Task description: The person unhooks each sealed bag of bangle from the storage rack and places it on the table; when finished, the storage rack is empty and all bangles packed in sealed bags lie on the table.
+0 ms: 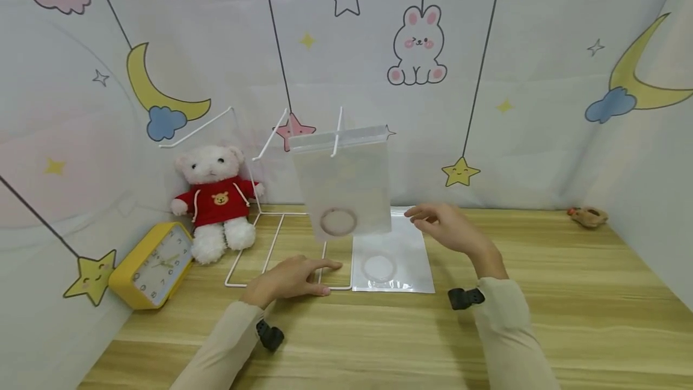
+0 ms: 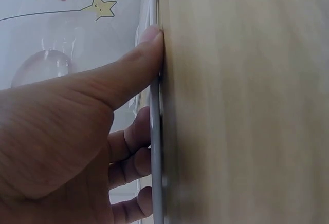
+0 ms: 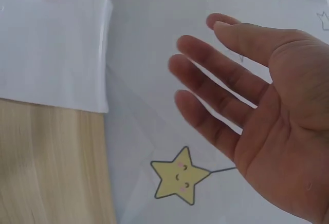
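Note:
A white wire rack [image 1: 278,233] stands on the table, its prongs pointing forward at the top. From the right prong hangs a clear zip bag [image 1: 346,182] with a pinkish ring [image 1: 338,221] near its bottom. Another zip bag [image 1: 425,269] lies flat at the rack's right, also with a ring [image 1: 379,267] showing. My left hand [image 1: 289,278] rests on the rack's base, fingers stretched out; in the left wrist view its thumb [image 2: 139,62] touches the edge of a bar. My right hand [image 1: 452,230] is raised right of the hanging bag, holding nothing, fingers loosely bent.
Left of the rack sits a white teddy bear [image 1: 219,197] in a red top, behind a yellow alarm clock [image 1: 154,266]. A small brown toy [image 1: 588,216] lies at the far right. A printed backdrop [image 1: 514,149] stands behind the wooden table [image 1: 379,342].

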### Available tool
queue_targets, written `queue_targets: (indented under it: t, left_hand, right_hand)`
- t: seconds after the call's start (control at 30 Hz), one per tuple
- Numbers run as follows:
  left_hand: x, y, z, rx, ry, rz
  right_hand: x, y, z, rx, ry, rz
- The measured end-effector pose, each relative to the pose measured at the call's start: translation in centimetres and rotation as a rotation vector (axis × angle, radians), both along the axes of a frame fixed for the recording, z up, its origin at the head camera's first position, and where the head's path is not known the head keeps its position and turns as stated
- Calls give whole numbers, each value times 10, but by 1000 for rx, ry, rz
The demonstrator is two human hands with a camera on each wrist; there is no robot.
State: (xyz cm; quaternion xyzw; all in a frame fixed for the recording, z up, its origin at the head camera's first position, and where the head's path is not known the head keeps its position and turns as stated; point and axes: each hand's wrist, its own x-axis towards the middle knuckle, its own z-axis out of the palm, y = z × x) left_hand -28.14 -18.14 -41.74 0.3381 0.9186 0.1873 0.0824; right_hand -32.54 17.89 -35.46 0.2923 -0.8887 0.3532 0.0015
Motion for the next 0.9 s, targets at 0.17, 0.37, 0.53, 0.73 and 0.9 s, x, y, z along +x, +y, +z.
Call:
queue_targets:
  t: [0.17,0.37,0.53,0.73,0.9]
  left_hand:
    - [-1,1,1,-10,-5,5]
    - [0,1,2,-7,-2,1]
    - [2,2,5,-11,3,1]
    - [1,2,4,-18,-7,19]
    - [1,2,3,-6,-11,13]
  right_hand:
    - [3,-12,5,-51,73,-13]
    - [3,-29,3,-116,139,-13]
    - [3,-39,-3,-125,221,-26]
    - [5,-49,-3,-156,257,-30]
    - [7,-58,-1,-248,326,-37]
